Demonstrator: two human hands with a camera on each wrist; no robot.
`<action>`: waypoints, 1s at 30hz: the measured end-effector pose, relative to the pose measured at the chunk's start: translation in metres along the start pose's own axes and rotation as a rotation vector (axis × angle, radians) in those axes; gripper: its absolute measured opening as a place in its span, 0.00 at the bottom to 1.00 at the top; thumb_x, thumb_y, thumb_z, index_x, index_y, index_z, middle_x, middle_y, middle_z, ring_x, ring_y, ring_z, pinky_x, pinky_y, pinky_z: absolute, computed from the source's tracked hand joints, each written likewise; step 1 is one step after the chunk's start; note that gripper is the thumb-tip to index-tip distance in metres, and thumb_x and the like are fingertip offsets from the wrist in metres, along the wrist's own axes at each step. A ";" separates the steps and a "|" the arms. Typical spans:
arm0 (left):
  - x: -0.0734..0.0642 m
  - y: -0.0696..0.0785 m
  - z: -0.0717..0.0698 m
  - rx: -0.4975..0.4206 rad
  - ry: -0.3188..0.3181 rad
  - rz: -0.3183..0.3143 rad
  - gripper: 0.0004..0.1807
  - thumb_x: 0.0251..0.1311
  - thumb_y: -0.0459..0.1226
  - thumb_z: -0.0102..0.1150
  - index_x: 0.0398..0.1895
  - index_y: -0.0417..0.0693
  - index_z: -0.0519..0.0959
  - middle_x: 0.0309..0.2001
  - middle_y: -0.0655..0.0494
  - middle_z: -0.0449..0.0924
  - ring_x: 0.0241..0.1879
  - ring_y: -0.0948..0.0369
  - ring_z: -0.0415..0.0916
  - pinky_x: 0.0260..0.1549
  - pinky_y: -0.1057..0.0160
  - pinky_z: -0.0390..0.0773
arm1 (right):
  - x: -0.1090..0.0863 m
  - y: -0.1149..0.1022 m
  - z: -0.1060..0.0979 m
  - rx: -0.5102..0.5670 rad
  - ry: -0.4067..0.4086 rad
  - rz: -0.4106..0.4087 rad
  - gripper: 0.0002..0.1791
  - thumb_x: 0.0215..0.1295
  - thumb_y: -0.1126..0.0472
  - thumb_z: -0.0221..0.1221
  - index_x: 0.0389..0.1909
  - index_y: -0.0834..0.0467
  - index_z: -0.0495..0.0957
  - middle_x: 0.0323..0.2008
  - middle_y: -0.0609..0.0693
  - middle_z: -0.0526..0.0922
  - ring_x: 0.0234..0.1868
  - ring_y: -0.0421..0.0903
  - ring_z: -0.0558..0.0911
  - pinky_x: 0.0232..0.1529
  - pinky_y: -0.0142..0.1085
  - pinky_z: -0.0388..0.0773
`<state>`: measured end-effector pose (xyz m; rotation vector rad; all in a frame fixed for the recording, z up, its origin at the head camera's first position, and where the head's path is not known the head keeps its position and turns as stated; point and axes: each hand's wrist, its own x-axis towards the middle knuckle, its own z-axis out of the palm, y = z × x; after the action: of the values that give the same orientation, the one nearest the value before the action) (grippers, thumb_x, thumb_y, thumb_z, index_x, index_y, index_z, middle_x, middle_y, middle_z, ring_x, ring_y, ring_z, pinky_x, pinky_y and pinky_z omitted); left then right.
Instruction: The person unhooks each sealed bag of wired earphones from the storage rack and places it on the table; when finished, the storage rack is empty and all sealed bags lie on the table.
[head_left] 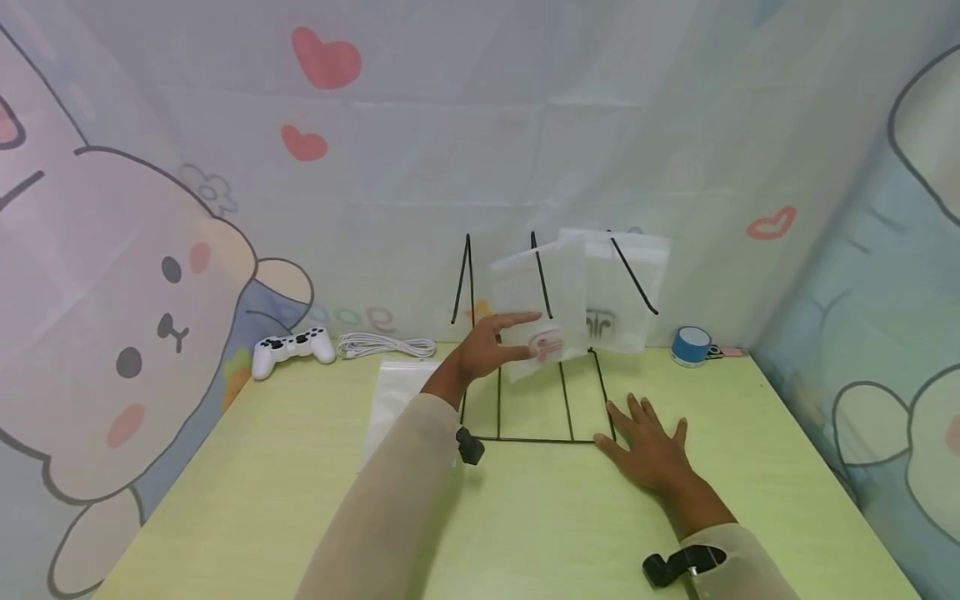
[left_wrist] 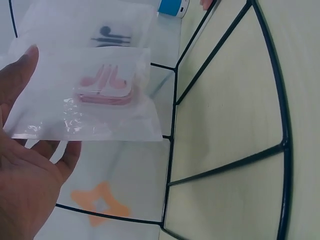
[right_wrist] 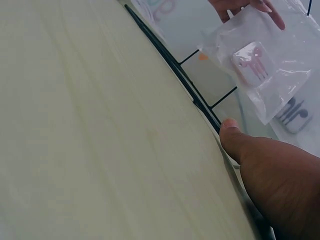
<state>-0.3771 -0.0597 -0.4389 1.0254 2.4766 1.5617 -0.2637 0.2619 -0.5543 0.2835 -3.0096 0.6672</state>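
The pale yellow-green table [head_left: 525, 525] carries a black wire rack [head_left: 534, 440] with sloping prongs; its thin frame looks stiff but light enough to shift if nudged. A frosted plastic bag with dark earphones [head_left: 621, 327] hangs at the right-hand prong. In front of the middle prong is the frosted plastic bag with pink earphones [head_left: 566, 298], held up in the air; whether the prong passes through it, I cannot tell. This film should be soft, slick and nearly weightless, apt to fold, so a flat pinch near the upper edge would likely control it best. The left hand [head_left: 482, 350] pinches its side edge, thumb across the front, fingers behind. The right hand [head_left: 648, 446], fingers spread, rests at the rack's front right corner. The squarish clear case [left_wrist: 106, 89] inside looks rigid, probably crackable, and weights the bag's lower part.
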 end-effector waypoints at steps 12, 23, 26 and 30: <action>-0.003 0.002 0.006 -0.049 0.054 -0.021 0.34 0.71 0.43 0.74 0.79 0.61 0.76 0.82 0.59 0.71 0.87 0.52 0.57 0.84 0.37 0.58 | -0.001 0.001 0.002 0.010 0.003 -0.004 0.46 0.80 0.28 0.50 0.87 0.51 0.60 0.88 0.66 0.51 0.89 0.72 0.47 0.72 0.87 0.27; -0.015 0.008 0.002 -0.015 0.096 -0.026 0.32 0.72 0.41 0.72 0.78 0.61 0.77 0.81 0.56 0.72 0.85 0.50 0.62 0.82 0.37 0.63 | 0.002 0.006 0.003 0.005 0.000 -0.007 0.46 0.80 0.27 0.49 0.88 0.50 0.60 0.88 0.66 0.50 0.89 0.71 0.46 0.72 0.87 0.25; -0.017 0.008 0.000 -0.002 0.112 -0.008 0.32 0.70 0.40 0.74 0.77 0.58 0.78 0.79 0.53 0.75 0.84 0.49 0.65 0.81 0.39 0.65 | 0.001 0.005 0.003 0.005 -0.004 -0.004 0.46 0.80 0.26 0.49 0.88 0.50 0.59 0.88 0.66 0.50 0.89 0.71 0.46 0.72 0.87 0.25; -0.020 0.012 -0.002 0.006 0.117 0.015 0.33 0.68 0.40 0.76 0.76 0.54 0.79 0.78 0.51 0.77 0.83 0.49 0.67 0.81 0.41 0.66 | 0.001 0.004 0.002 0.004 0.000 -0.002 0.46 0.80 0.27 0.49 0.87 0.50 0.60 0.88 0.66 0.50 0.89 0.71 0.46 0.72 0.87 0.26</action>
<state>-0.3568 -0.0688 -0.4344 0.9823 2.5562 1.6658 -0.2655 0.2643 -0.5581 0.2869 -3.0080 0.6734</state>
